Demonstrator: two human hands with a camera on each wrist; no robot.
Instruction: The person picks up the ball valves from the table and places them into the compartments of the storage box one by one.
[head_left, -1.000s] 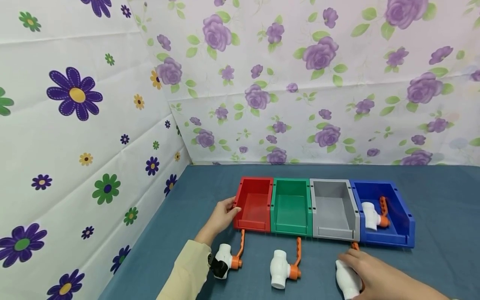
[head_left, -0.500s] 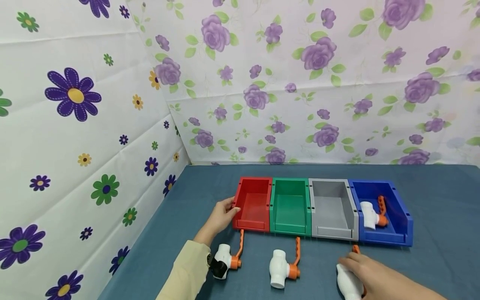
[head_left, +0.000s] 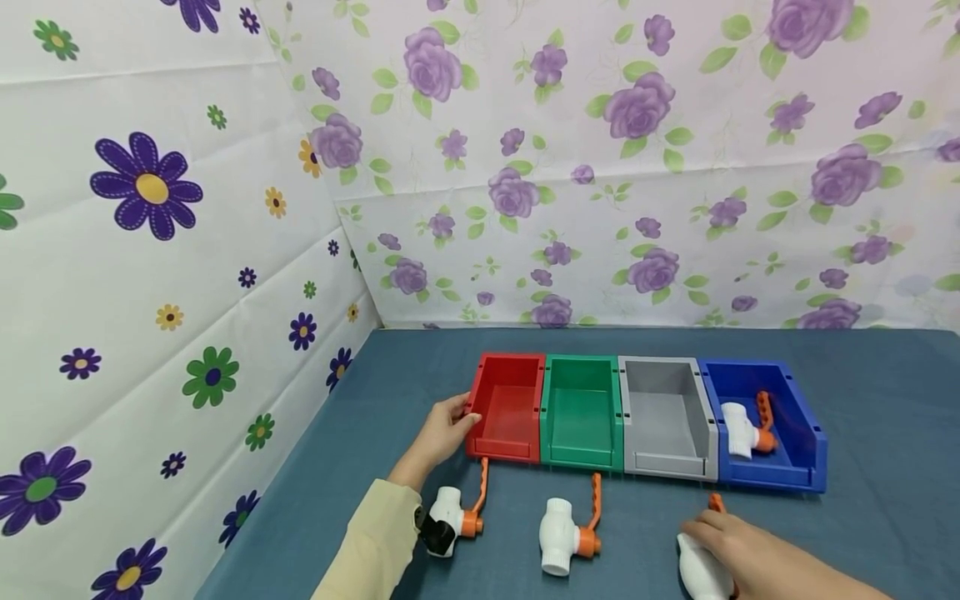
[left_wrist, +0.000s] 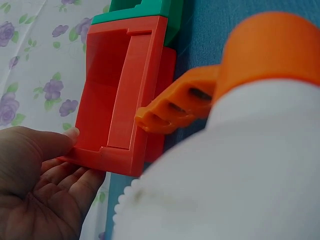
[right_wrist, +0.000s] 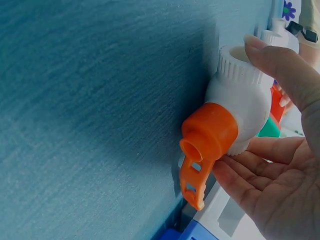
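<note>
My left hand (head_left: 442,432) pinches the left wall of a red bin (head_left: 510,408), thumb over the rim and fingers against the outside. Near the front right, a white ball valve (head_left: 703,571) with an orange handle is held by my right hand (head_left: 742,550). In the right wrist view its thumb lies at one end of the valve body (right_wrist: 245,95) and its fingers at the other. The orange handle (right_wrist: 194,182) points towards the bins. Whether this valve touches the table cannot be told.
Green (head_left: 582,417), grey (head_left: 666,421) and blue (head_left: 806,467) bins adjoin the red one in a row. Another ball valve (head_left: 741,430) lies in the blue bin. Two more valves, one left (head_left: 447,512) and one middle (head_left: 558,537), lie on the blue cloth before the bins.
My right hand and its ball valve have shifted slightly right and towards the near edge, away from the grey bin. The left hand stays on the red bin.
</note>
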